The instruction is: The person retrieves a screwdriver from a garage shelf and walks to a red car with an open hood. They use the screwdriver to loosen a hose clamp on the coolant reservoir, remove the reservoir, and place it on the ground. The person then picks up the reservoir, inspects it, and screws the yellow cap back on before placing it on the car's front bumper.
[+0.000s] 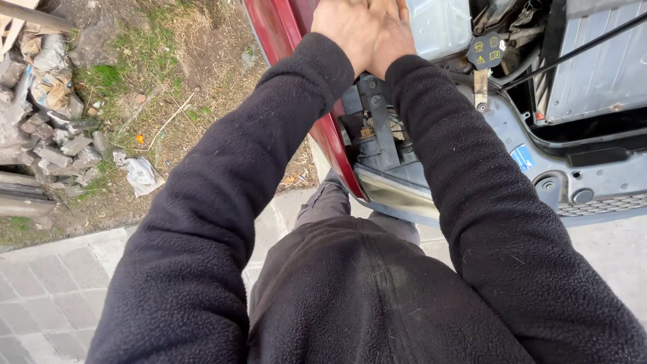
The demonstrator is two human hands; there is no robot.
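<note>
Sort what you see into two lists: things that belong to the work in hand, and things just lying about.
In the work:
left hand and right hand, pressed together at the top edge
red car body
open engine bay
black cap

Lying about:
rubble heap
crumpled wrapper
paved ground

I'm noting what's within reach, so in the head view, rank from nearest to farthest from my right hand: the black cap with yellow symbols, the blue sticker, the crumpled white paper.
From the right hand:
1. Black cap, just right.
2. Blue sticker, lower right on the frame.
3. Crumpled white paper, far left on the ground.
</note>
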